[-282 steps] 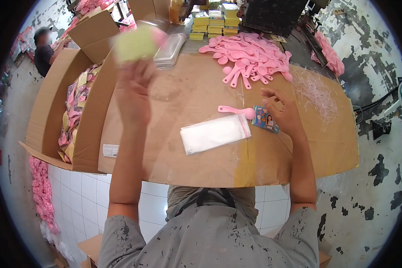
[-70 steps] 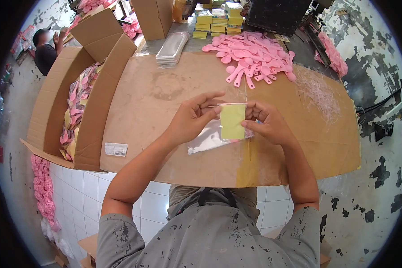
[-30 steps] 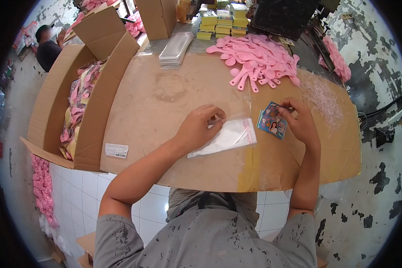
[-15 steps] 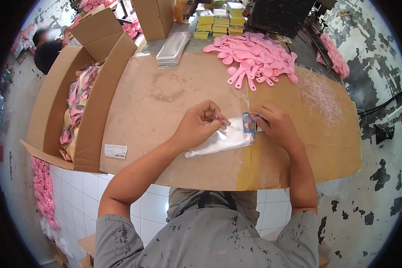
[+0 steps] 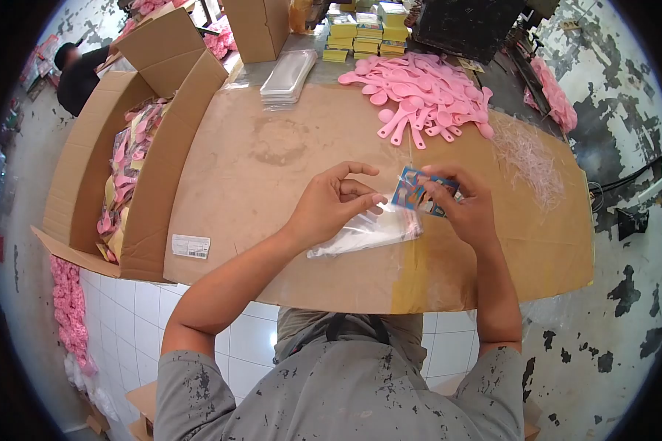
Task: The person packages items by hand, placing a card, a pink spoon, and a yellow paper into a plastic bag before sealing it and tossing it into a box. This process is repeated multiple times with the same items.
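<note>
My left hand is above the stack of clear plastic bags, its thumb and middle fingers pinched at a film edge, its index finger stretched out. Glare makes the film hard to make out. To its right, my right hand grips a blue printed card between thumb and fingers. The card is tilted, its left end over the right end of the bags. Part of the card is behind my right fingers.
A heap of pink spoons lies at the back, beside stacks of yellow-edged cards. More clear bags lie back left. An open carton of packed spoons stands left. Clear strips lie right. A person is far left.
The spoon and yellow-green packet seen earlier are gone from my hands. My right hand has picked up a blue card and brought it left to the bags. My left index finger has straightened.
</note>
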`<state>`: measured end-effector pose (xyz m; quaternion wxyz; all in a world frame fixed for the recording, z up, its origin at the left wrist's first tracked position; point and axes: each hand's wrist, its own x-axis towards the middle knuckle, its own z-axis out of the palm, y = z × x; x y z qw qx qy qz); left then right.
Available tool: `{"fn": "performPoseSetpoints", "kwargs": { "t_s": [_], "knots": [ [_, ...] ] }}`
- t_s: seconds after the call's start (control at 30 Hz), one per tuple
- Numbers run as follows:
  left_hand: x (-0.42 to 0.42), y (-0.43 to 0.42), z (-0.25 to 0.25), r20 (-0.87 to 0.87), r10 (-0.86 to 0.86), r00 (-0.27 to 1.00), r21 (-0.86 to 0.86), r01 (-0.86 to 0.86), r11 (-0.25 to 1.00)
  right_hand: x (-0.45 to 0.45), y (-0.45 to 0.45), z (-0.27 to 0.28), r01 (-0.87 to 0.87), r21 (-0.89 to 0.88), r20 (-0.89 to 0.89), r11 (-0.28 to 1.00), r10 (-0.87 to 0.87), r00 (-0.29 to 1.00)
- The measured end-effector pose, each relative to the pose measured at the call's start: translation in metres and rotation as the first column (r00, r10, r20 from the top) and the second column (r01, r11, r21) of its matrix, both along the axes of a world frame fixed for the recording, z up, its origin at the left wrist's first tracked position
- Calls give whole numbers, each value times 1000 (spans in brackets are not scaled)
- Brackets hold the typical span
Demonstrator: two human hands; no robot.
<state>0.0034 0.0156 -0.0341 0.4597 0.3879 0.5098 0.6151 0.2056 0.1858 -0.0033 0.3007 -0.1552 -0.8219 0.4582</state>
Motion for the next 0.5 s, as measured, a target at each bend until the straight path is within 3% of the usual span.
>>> {"fn": "performPoseSetpoints", "kwargs": {
  "t_s": [0.13, 0.2, 0.23, 0.3, 0.4, 0.5],
  "knots": [
    [3, -2, -2, -70, -54, 996, 34, 57, 998, 0, 3, 3, -189, 193, 179, 963, 155, 972],
    [5, -5, 2, -259, -82, 962, 35, 94, 995, -7, -2, 0, -244, 218, 164, 945, 211, 964],
    [6, -7, 5, -350, -95, 932, 34, 114, 993, -9, -6, -1, -226, 188, 128, 956, 204, 971],
    [7, -7, 7, -363, -81, 928, 14, 92, 996, -13, -13, -2, -192, 125, 54, 973, 186, 981],
    [8, -8, 14, -269, -2, 963, 19, 7, 1000, -8, -2, -7, -107, -371, -31, 922, 103, 994],
    [6, -8, 15, -229, 16, 973, 32, -9, 999, 0, 8, -12, -155, -356, 94, 921, 201, 975]
  ]
}}
